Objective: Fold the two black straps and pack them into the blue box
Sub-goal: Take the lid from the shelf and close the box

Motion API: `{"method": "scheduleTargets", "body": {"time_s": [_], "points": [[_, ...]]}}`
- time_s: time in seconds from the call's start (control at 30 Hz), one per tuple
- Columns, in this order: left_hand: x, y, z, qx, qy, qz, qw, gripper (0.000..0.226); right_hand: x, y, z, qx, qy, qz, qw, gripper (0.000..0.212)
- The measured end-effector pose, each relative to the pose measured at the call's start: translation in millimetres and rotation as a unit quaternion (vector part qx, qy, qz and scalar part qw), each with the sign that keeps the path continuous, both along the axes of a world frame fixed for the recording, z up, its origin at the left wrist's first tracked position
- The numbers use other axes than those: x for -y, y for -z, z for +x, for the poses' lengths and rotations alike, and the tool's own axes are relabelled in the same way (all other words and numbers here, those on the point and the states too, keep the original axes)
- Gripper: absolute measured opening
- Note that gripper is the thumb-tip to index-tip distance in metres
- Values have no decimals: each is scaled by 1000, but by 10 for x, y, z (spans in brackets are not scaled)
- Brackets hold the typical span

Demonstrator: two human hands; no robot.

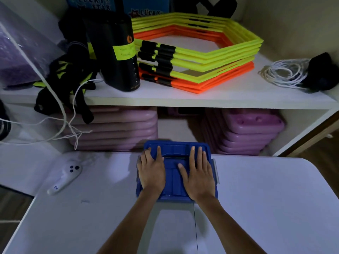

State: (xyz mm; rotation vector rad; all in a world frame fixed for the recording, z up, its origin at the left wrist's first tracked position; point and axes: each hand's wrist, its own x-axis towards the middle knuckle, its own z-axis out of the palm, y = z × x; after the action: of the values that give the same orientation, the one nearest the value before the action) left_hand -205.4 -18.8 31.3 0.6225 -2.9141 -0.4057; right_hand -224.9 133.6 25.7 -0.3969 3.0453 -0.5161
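Blue box [176, 153], lid on, long axis running away; left hand [152, 171] and right hand [199, 174] pressed flat, fingers spread.

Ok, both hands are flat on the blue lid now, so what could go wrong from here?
The blue box sits at the far edge of the white table, so pressing from the left hand and right hand might push it off. The side latch may not be clipped. The straps are hidden; one could be pinched under the lid.
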Motion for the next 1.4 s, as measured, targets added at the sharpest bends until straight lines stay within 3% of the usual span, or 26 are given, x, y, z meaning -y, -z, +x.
{"method": "scheduleTargets", "body": {"time_s": [0.17,0.23,0.3,0.37,0.43,0.47,0.53,0.63,0.67,0.83,0.97,1.03,1.13,1.27,1.33,1.4], "points": [[-10,-21,-1,-13,-13,-7,1000,50,-9,-3,-9,6,-19,46,999,74],[142,-12,39,-22,-21,-23,999,60,-14,-5,-11,4,-19,55,998,72],[304,-1,94,21,-54,-1,998,79,-17,-17,-12,3,-19,58,998,71],[407,71,161,67,-92,104,988,102,-21,-22,-6,5,-19,60,998,70],[461,77,166,59,-140,350,924,124,-22,-20,-2,2,-18,60,998,70],[475,73,155,44,-155,448,879,128,-22,-23,-2,-1,-17,56,998,70],[479,23,129,18,-157,502,850,113,-23,-14,-4,-2,-18,53,998,69],[410,-25,128,-56,-127,440,887,58,-31,-10,0,-1,-16,48,999,69],[358,-44,140,-69,-112,409,903,51,-31,-14,2,-2,-16,47,999,69],[114,-28,190,12,-60,145,988,71,-18,-9,11,-6,-18,47,999,69],[24,-27,201,42,-3,17,999,73,-27,-4,-5,-11,-20,33,999,70],[40,39,205,36,28,-32,998,78,-42,-19,10,-60,-3,8,998,67],[40,80,205,51,42,-48,997,77,-167,-59,50,-94,111,-35,989,74],[15,84,209,68,44,-36,996,81,-364,-79,-18,129,276,-152,940,114],[0,75,203,68,46,-28,996,83,-383,-77,-67,165,261,-221,925,109],[2,65,208,66,48,-30,996,84,-341,-122,-47,133,244,-242,930,85]]}}
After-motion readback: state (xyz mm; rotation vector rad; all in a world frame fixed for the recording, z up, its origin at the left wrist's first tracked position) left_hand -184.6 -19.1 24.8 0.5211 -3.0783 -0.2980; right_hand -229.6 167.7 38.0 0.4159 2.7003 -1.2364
